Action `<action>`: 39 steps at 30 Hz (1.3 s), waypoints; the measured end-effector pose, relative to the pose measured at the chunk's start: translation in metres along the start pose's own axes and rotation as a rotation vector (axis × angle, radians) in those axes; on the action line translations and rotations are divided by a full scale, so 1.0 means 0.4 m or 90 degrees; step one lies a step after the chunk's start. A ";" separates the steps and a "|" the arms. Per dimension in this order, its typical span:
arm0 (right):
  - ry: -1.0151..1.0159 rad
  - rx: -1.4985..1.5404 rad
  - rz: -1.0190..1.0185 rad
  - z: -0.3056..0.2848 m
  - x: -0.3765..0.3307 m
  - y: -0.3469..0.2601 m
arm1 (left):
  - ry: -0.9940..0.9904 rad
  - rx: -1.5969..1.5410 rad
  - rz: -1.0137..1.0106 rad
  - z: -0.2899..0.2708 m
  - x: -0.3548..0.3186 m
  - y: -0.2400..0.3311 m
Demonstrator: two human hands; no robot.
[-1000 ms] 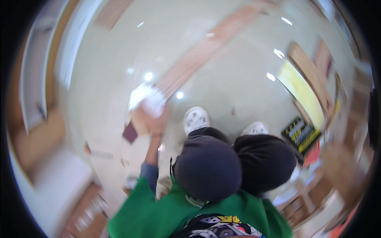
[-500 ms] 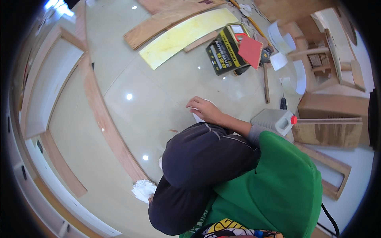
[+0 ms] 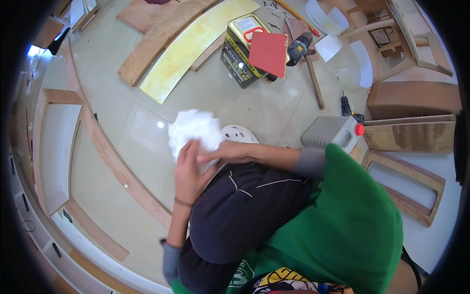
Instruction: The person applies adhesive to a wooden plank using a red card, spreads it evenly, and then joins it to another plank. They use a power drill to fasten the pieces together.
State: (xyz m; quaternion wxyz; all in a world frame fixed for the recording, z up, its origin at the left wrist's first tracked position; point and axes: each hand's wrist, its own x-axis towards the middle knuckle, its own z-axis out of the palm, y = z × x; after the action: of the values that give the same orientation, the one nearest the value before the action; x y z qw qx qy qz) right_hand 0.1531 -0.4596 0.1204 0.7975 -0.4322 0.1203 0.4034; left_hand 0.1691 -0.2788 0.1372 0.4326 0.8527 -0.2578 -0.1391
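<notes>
Both hands meet over the raised knee, fingers (image 3: pixel 183 149) curled into a crumpled white cloth (image 3: pixel 193 130). The left hand (image 3: pixel 188 171) grips it from below, closed around the wad; the right hand (image 3: pixel 226 152) pinches its near edge from the right. Just beyond the cloth a white perforated shoe (image 3: pixel 238 134) rests on the pale floor (image 3: pixel 147 132). Farther off stands a rectangular yellow-and-black tin can (image 3: pixel 239 54) with a pale label on top, a red square pad (image 3: pixel 268 53) leaning against it. To the right lies a grey plastic jug (image 3: pixel 329 133) with a red cap.
</notes>
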 end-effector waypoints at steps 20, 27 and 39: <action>0.817 -1.006 -0.154 -1.168 -0.493 -0.313 | 0.260 -0.132 -0.249 -0.045 -0.015 -0.157; 0.997 -0.967 -0.138 -0.919 -0.428 -0.113 | 0.602 0.252 -0.514 -0.052 -0.477 -0.203; 0.277 -0.424 -0.117 -0.213 -0.074 0.023 | 0.681 -0.310 -0.397 0.170 -0.373 -0.260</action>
State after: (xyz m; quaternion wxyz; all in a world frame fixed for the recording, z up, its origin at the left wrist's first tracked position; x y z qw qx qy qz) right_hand 0.1405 -0.5398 0.0802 0.6031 -0.7507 0.1095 0.2464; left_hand 0.0472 -0.1894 0.0153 0.6204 0.7169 0.2901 0.1302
